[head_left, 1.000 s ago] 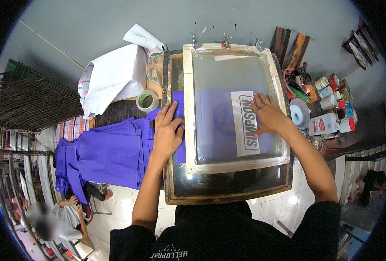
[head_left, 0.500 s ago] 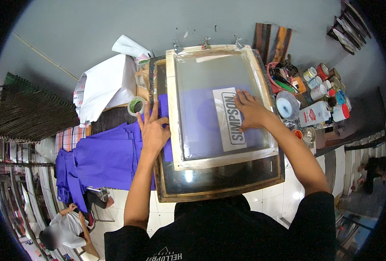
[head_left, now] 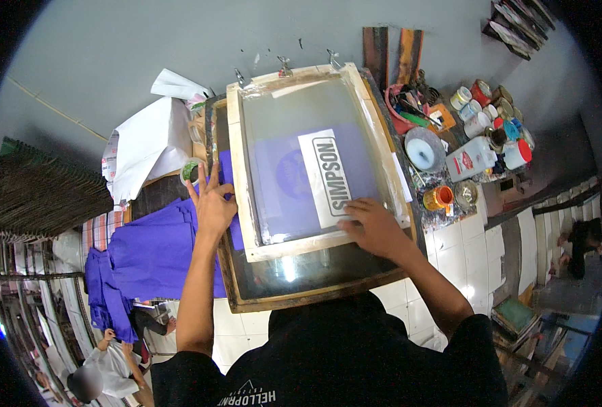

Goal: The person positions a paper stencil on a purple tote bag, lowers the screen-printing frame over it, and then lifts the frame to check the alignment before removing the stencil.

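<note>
A wooden screen-printing frame with see-through mesh lies on a dark wood-edged board. Purple fabric shows through the mesh, with a darker round mark on it. Over it lies a white paper strip with bold black lettering, slightly tilted. At the frame's left side is my left hand, thumb and forefinger pinched by the fabric's edge, other fingers stretched out; what lies in the pinch is hidden. My right hand, fingers spread, touches the near end of the strip.
A purple fabric pile lies left of the board, near a green-filled cup and white paper. Paint jars, an orange pot and a white bottle stand at right. A person sits lower left.
My right hand has moved toward me, from the middle of the paper strip to its near end. My left hand keeps its place at the frame's left side. The whole view has shifted.
</note>
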Available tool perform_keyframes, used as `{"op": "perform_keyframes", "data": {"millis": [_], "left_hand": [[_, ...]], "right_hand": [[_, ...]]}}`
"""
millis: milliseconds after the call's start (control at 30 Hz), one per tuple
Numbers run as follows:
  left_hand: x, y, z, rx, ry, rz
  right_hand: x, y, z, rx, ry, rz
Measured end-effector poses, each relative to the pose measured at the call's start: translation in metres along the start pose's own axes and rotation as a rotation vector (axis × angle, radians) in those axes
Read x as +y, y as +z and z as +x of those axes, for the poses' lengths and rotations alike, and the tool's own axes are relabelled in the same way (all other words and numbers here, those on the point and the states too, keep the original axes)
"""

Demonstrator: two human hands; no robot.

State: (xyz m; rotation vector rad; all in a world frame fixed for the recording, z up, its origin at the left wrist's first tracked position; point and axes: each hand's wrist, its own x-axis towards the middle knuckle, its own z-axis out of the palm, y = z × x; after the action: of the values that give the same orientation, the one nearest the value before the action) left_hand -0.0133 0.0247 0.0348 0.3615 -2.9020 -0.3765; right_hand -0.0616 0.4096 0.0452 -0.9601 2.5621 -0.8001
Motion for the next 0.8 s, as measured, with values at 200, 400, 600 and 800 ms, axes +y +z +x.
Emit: {"op": "perform_keyframes", "data": {"millis": [200, 400, 600, 800], "left_hand": [[-0.001, 0.000, 0.002, -0.001, 0.023, 0.040], [0.002, -0.002, 0.003, -0.022, 0.006, 0.043], [0.002, -0.006, 0.004, -0.066, -0.007, 0.047], [0.002, -0.006, 0.006, -0.035, 0.018, 0.031]], "right_hand": [[-0.004, 0.017, -0.042, 0.213, -0.053, -0.263], [0.005, 0.012, -0.054, 0.320, 0.005, -0.241], [0.013, 0.010, -0.052, 0.273, 0.004, -0.246], [0.017, 0.002, -0.048, 0.255, -0.001, -0.228]]}}
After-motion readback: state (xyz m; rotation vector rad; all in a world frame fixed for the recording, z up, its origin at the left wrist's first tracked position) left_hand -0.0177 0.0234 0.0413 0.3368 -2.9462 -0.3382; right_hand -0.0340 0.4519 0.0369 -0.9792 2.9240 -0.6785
